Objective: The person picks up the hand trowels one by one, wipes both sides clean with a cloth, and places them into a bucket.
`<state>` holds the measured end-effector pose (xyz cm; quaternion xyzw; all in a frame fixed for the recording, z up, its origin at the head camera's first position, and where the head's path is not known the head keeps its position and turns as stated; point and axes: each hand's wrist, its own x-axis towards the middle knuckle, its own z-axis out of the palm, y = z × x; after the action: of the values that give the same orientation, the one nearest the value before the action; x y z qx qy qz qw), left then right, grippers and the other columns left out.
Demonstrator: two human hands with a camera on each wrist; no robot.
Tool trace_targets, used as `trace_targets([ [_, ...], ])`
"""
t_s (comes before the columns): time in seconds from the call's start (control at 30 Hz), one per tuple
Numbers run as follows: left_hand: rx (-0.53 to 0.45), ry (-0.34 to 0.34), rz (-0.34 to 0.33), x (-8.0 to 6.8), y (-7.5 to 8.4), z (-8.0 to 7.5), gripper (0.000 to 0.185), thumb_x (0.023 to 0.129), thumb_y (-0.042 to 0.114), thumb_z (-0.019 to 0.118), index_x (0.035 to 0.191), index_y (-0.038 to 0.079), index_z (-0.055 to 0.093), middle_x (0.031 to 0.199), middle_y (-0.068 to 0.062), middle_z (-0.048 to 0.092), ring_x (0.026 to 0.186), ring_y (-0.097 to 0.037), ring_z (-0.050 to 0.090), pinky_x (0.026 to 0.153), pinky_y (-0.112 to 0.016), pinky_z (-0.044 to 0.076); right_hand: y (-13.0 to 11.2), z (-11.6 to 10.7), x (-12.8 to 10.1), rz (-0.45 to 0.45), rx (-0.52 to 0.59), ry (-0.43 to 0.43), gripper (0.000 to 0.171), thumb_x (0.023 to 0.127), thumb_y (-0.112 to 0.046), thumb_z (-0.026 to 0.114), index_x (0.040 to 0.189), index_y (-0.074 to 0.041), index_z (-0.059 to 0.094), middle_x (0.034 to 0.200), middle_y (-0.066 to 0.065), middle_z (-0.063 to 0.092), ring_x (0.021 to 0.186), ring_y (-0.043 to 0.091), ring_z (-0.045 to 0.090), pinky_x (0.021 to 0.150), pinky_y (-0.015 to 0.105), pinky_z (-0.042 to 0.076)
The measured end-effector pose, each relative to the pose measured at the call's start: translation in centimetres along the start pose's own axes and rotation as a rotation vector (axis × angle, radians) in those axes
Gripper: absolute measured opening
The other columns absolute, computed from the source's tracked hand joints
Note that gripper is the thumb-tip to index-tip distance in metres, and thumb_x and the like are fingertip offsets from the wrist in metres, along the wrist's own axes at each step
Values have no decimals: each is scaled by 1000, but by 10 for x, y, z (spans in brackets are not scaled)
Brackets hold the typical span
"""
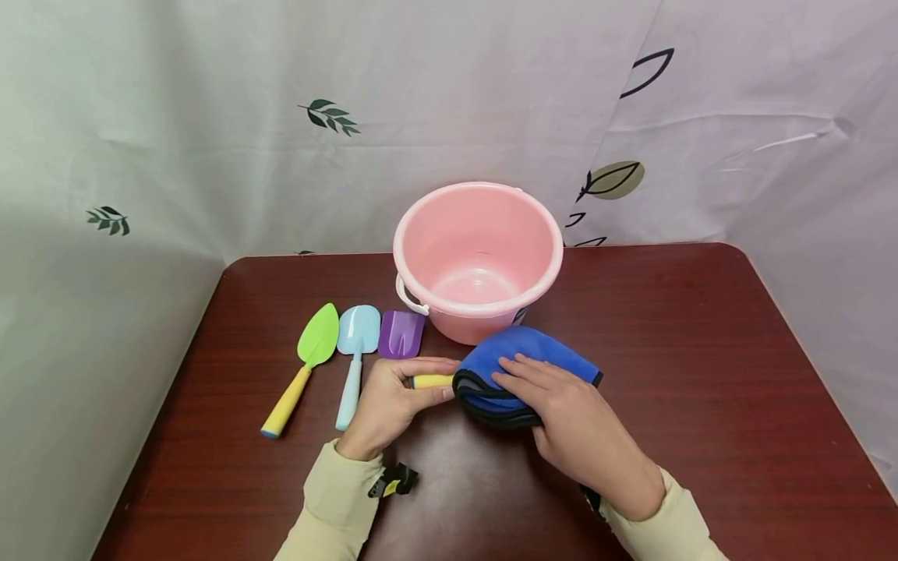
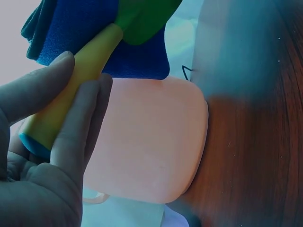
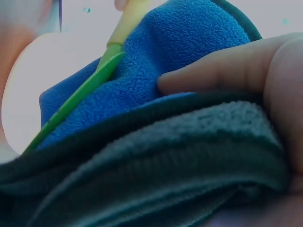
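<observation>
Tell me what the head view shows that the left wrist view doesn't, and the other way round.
Only the head view shows the right hand lying on the blue cloth, plus three tools lying to the left of the hands: the green trowel, the light blue shovel and the purple scoop, all on the table.

Only the left wrist view shows the held tool's green head against the cloth, and its blue end cap.

Both show the left hand gripping the yellow handle, the cloth and the pink bucket.
</observation>
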<state>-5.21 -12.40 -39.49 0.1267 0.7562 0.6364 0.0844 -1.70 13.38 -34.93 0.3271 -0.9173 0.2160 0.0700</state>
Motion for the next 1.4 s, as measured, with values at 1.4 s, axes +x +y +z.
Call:
trace_targets([
  [1.4, -248, 106, -32, -3, 5, -14, 28, 78, -8, 81, 105, -7, 75, 114, -16, 72, 114, -28, 64, 83, -32, 58, 35, -23, -8, 314, -26, 231, 63, 71, 13, 52, 127, -8, 70, 130, 10, 67, 115, 32, 65, 79, 52, 54],
])
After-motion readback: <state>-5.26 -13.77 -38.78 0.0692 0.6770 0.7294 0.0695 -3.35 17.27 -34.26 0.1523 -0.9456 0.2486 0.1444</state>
